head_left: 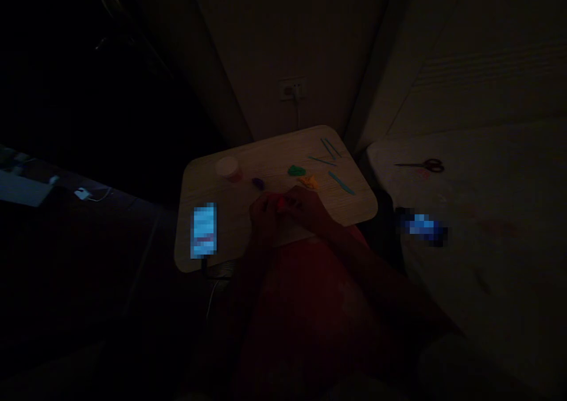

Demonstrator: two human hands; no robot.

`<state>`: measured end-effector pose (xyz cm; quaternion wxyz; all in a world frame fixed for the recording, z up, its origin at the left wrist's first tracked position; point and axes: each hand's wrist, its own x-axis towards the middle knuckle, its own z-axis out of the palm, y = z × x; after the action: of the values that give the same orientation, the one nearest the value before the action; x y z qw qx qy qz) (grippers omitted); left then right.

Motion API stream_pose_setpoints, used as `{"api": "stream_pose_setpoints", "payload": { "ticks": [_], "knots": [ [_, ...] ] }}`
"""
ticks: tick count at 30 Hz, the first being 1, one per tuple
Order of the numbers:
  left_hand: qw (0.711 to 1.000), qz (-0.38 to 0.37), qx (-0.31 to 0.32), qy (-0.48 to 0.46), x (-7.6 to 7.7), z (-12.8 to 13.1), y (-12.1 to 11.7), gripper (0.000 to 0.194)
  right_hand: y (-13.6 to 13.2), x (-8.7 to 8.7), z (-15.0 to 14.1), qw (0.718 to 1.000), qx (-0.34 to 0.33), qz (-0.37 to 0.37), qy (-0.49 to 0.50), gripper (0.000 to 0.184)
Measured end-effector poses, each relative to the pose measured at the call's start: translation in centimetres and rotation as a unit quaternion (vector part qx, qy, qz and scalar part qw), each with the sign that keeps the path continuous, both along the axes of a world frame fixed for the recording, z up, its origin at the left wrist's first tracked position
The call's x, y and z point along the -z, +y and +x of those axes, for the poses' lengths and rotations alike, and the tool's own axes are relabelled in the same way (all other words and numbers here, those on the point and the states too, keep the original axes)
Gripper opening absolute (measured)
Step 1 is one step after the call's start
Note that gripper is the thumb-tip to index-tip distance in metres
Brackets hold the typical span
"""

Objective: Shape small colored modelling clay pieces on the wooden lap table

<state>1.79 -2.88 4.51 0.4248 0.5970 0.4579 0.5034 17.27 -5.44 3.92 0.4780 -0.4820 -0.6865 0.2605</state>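
The scene is very dark. My left hand and my right hand are together over the near edge of a small wooden-topped table. Between them, both sets of fingers close around a small red lump of modelling clay. Just beyond my right hand lie an orange lump of clay and a green lump of clay. A dark purple lump of clay rests beyond my left hand. Exact finger positions are lost in shadow.
Blue-green modelling tools, among them a broad one, lie on the table's right side. A pale-lidded tub and a lit phone occupy its left. Scissors and a blurred blue-lit object rest on the pale surface at right.
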Motion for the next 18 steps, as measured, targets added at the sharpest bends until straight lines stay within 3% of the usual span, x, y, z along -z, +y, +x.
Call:
{"api": "stream_pose_setpoints", "payload": {
  "ticks": [4, 10, 14, 18],
  "knots": [
    [1.000, -0.002, 0.019, -0.010, 0.5, 0.0, 0.0, 0.049, 0.2, 0.2, -0.2, 0.998, -0.007, -0.035, 0.043, 0.033],
    [0.989, -0.043, 0.124, -0.062, 0.5, -1.2, 0.0, 0.071, 0.2, 0.0, 1.2, 0.989, -0.032, -0.101, 0.103, 0.037],
    [0.979, -0.049, 0.196, 0.023, -0.2, -2.1, -0.1, 0.066, 0.0, -0.4, 1.9, 0.990, -0.091, -0.091, 0.053, 0.032],
    [0.966, -0.038, 0.210, 0.144, -1.1, -2.1, -0.5, 0.051, 0.2, -0.4, 2.0, 0.995, -0.096, -0.034, 0.002, 0.028]
  ]
}}
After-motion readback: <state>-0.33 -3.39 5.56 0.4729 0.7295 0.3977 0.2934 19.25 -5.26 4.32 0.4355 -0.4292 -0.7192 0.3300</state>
